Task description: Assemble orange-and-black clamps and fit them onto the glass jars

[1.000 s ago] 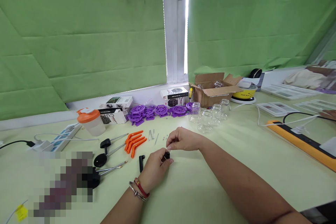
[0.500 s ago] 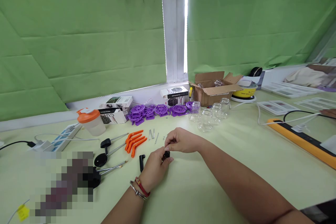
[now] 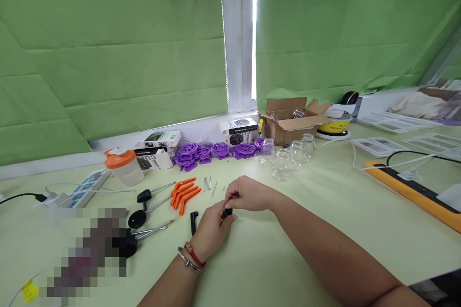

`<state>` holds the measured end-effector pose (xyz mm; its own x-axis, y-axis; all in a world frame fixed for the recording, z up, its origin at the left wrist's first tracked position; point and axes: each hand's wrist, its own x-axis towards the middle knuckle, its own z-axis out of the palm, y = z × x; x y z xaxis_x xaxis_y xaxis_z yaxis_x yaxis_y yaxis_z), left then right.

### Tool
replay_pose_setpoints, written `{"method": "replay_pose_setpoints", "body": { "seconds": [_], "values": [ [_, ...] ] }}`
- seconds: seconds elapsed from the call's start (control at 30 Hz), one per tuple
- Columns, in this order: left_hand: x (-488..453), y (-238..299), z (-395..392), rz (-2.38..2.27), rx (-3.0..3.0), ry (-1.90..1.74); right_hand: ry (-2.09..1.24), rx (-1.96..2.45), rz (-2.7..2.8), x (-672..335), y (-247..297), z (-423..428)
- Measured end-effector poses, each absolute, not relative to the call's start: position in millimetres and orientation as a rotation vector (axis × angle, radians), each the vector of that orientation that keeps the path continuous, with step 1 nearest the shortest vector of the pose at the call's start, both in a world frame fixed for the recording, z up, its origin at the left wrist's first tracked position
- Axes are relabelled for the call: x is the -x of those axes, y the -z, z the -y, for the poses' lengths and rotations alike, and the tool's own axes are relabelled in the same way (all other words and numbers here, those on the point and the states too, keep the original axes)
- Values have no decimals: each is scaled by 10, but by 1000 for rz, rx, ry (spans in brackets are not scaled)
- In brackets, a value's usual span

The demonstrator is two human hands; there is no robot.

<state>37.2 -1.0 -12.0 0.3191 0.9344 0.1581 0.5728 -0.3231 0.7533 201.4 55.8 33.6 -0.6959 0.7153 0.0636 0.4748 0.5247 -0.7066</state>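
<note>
Green blinds (image 3: 115,48) rise behind the orange handles (image 3: 184,198), which lie on your pale, smooth tabletop (image 3: 345,249). Right of those handles, your left hand (image 3: 215,224) is curled round a small black piece (image 3: 228,211), your right hand (image 3: 248,194) pinched together over it, any contents hidden. The piece looks light, stiff, perhaps slippery: grip its sides.

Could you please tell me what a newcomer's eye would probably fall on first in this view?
Probably the broad green coverings behind the table, then the purple plastic parts along its back and the bright orange bent pieces left of the hands. In the lower middle, the left hand holds a small black part, with the right hand close against it.
</note>
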Motion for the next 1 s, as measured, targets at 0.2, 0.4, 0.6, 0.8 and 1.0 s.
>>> {"method": "replay_pose_setpoints", "body": {
  "seconds": [0.2,0.4,0.6,0.8,1.0],
  "values": [
    [-360,118,0,-1318,-1986,-821,-1077,968,2377,-1982,-317,-541],
    [-359,135,-8,-1328,-1973,-815,-1183,985,2353,-1980,-255,-562],
    [-357,163,-3,-1373,-1975,-808,-1155,902,2377,-2062,-324,-577],
    [-315,144,-10,-1494,-1780,-840,-822,1195,2123,-2324,-295,-844],
    [-269,66,-18,-1548,-1715,-753,-690,1547,1909,-2630,83,-1185]
  ]
}}
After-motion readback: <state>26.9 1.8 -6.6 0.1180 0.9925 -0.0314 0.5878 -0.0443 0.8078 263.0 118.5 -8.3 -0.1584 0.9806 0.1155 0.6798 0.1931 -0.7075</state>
